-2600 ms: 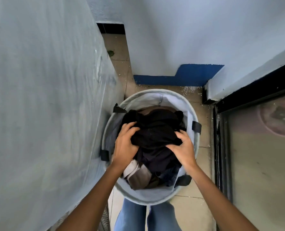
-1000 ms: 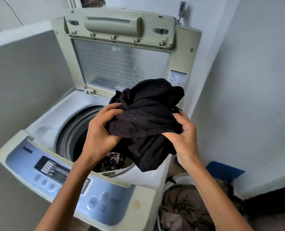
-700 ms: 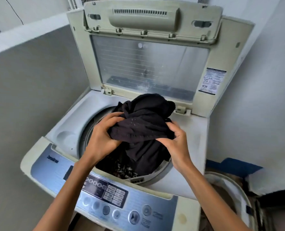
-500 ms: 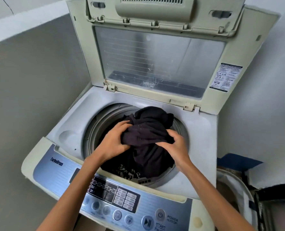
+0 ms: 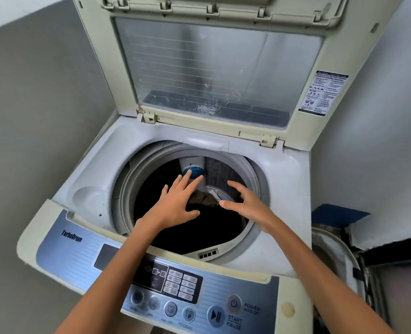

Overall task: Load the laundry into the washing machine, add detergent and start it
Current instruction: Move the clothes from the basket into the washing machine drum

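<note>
Over the drum [image 5: 124, 196] of the washer [image 5: 93, 165], the left hand [image 5: 175, 203] and right hand [image 5: 246, 204] are hovering with fingers spread, holding nothing. The dark laundry [image 5: 190, 235] is lying inside the drum beneath them. The lid [image 5: 211, 63] is standing raised, and the basket [image 5: 332, 256] is sitting just right of the washer.

laundry [image 5: 190, 227] in drum [image 5: 226, 175], control panel [image 5: 79, 251] in front, basket [image 5: 332, 256] right

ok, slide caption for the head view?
Open left hand and right hand over dark laundry in the washing machine, lid raised.
</note>
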Motion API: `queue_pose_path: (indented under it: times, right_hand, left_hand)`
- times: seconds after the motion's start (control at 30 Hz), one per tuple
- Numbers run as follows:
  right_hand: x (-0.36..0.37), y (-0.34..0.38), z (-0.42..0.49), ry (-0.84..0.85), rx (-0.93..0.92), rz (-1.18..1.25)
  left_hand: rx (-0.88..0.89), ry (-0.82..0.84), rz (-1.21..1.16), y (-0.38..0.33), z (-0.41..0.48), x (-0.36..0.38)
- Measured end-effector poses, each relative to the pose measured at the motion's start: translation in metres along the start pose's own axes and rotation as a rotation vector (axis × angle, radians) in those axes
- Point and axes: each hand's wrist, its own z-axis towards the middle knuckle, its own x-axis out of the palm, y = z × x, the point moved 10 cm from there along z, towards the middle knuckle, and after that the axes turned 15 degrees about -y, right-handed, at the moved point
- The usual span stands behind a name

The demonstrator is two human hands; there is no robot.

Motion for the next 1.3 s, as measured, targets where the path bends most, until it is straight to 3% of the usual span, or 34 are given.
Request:
queue_pose_path:
  times: [0.17, 0.4, 0.6, 0.77, 0.97, 1.3]
  right_hand:
    - [-0.028, 0.013, -0.016, -0.019, -0.088, 0.001]
    - [-0.1, 0.025, -0.05, -0.199, -0.308, 0.025]
    - [-0.169, -0.011, -0.079, -0.271, -0.331, 0.095]
    - [-0.231, -0.066, -0.104, -0.306, -0.282, 0.079]
    - [-0.285, -0.16, -0.118, -0.346, -0.16, 0.031]
    - [-0.279, -0.318, -0.11, -0.318, 0.108, 0.048]
  left_hand:
    - [0.057, -0.045, 0.024, -0.038, 0.003, -0.01]
    - [0.156, -0.144, -0.03, -0.125, 0.003, -0.02]
    - [0.242, -0.199, -0.038, -0.213, -0.001, -0.008]
    - [0.326, -0.245, -0.135, -0.298, -0.008, 0.015]
    - [0.222, -0.205, -0.312, -0.356, -0.001, 0.091]
    - [-0.01, -0.025, -0.291, -0.323, 0.002, 0.255]
